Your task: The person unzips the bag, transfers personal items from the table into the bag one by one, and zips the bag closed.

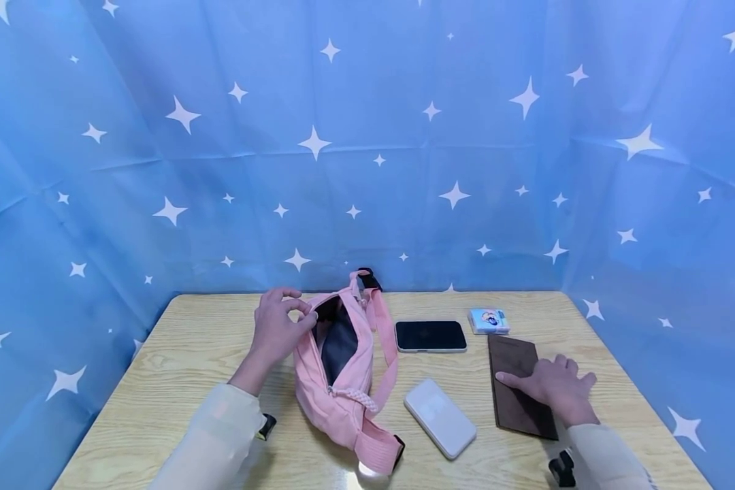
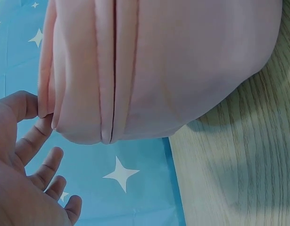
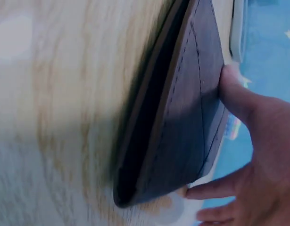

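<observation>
A pink sling bag (image 1: 337, 415) stands on the table with its zipped opening spread and a dark lining showing. My left hand (image 1: 278, 328) pinches the left edge of that opening between thumb and index finger; in the left wrist view its other fingers (image 2: 45, 169) hang loosely beside the bag. On the right lies a brown leather wallet (image 1: 516, 408) with a stitched border. My right hand (image 1: 560, 388) is over its right side, the thumb extended across the cover. In the right wrist view the index fingertip (image 3: 194, 192) comes right at the wallet's edge.
Between bag and wallet lie a black-screened phone (image 1: 431, 336) and a white rounded power bank (image 1: 440, 418). A small blue tissue pack (image 1: 488, 320) sits behind the wallet. The bag's pink strap (image 1: 384, 340) trails along its right side. A blue star-patterned curtain (image 1: 367, 190) surrounds the wooden table (image 1: 190, 381).
</observation>
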`<state>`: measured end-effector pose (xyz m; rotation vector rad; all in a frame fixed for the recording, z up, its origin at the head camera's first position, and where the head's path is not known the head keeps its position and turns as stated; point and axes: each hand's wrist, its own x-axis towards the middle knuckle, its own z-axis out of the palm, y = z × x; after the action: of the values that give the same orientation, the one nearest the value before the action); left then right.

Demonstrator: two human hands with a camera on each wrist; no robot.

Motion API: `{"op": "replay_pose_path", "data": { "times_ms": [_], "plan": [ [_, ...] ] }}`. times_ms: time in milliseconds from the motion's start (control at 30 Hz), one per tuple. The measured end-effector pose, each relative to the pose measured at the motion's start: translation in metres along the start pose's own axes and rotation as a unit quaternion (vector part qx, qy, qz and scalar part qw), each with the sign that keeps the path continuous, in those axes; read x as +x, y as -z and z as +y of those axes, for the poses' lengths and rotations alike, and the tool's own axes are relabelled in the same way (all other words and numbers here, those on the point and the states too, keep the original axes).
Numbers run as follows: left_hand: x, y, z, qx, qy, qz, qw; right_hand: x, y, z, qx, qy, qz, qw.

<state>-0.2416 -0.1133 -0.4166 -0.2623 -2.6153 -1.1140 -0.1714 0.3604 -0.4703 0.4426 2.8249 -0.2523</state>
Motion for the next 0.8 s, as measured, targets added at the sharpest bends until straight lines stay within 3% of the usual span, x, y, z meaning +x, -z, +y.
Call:
{"op": "replay_pose_path", "data": {
  "times_ms": [233, 433, 567, 800],
  "plan": [
    [0.0, -0.001, 0.001, 0.009, -0.003, 0.002, 1.0, 0.005, 0.002, -0.003, 0.036, -0.014, 0.012, 0.9992],
    [-0.002, -0.004, 0.001, 0.033, -0.017, 0.009, 0.9993, 0.004, 0.004, 0.002, 0.029, -0.023, 0.04, 0.9985],
    [-0.002, -0.005, 0.001, 0.048, -0.029, 0.014, 0.9983, 0.003, 0.007, 0.005, 0.023, -0.007, 0.072, 0.9971],
    [-0.003, -0.007, 0.003, 0.068, -0.046, 0.021, 0.9964, -0.005, 0.018, 0.003, 0.043, 0.057, 0.124, 0.9897]
  ]
}}
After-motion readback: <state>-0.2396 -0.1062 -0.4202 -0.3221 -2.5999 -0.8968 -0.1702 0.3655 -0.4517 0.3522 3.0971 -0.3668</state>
